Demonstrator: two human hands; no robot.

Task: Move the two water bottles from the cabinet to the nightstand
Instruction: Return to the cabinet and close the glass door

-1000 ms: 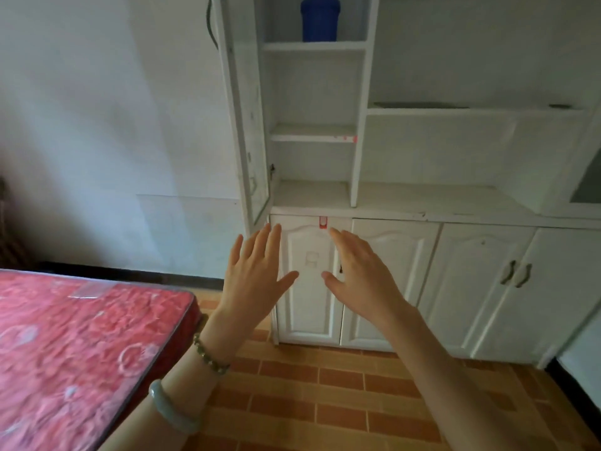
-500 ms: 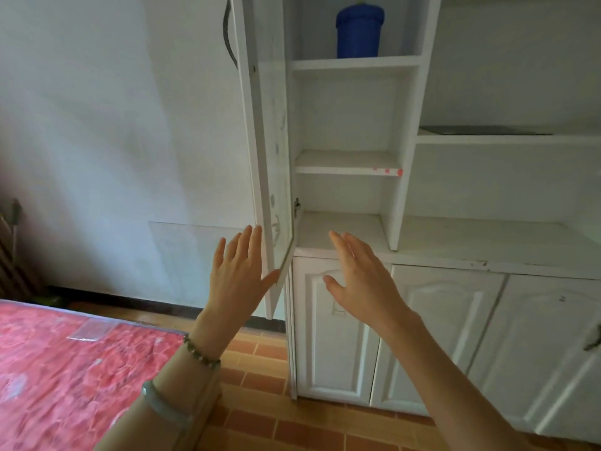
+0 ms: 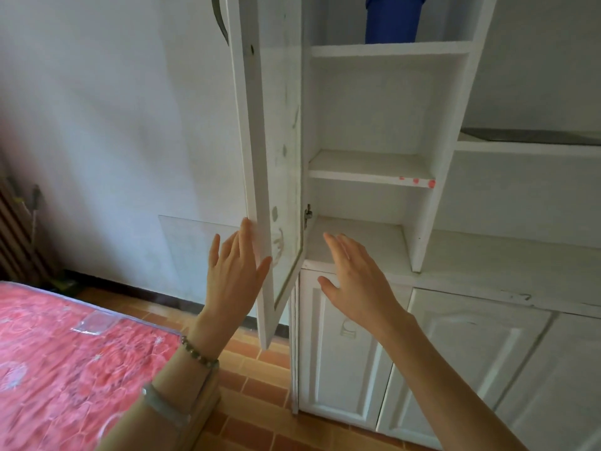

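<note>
A white cabinet (image 3: 435,157) stands ahead with its tall glass door (image 3: 270,141) swung open toward me. A blue bottle-like container (image 3: 392,19) stands on the top visible shelf, its top cut off by the frame. Only this one shows; the two shelves below it are bare. My left hand (image 3: 235,271) is raised with fingers spread, its fingertips at the outer edge of the open door. My right hand (image 3: 356,278) is held open in front of the lowest open shelf, holding nothing. No nightstand is in view.
A bed with a red patterned mattress (image 3: 65,362) fills the lower left. Closed lower cabinet doors (image 3: 455,369) run to the right under a white counter (image 3: 507,258). The floor (image 3: 257,379) is orange tile. A dark slatted object (image 3: 16,236) stands at the left wall.
I have come closer to the cabinet and the view has tilted up. Both open hands have risen toward the open door and the lowest shelf.
</note>
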